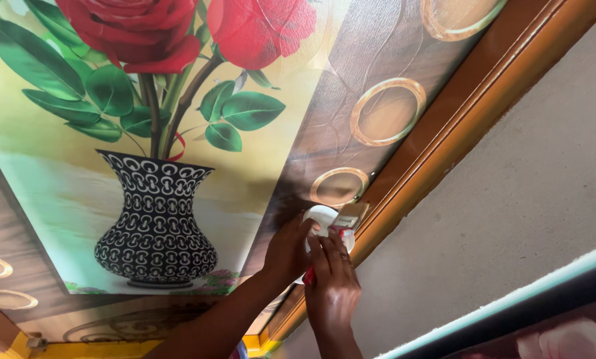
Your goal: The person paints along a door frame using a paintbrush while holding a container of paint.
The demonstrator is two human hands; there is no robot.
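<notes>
Left hand [288,249] grips white cup [321,218] | right hand [333,282] grips brush [351,216], handle hidden

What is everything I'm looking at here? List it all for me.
Door panel: one, brown with gold rings, centre.
Flower picture: one, red roses in a black-and-white vase, left on the door.
Door frame: one, orange-brown wood, diagonal beside the door.
Wall: one, grey, right.
White cup: one, white, against the door.
Paintbrush: one, pale bristles, red handle, at the frame edge.
Left hand: one, on the cup.
Right hand: one, holding the paintbrush.
</notes>
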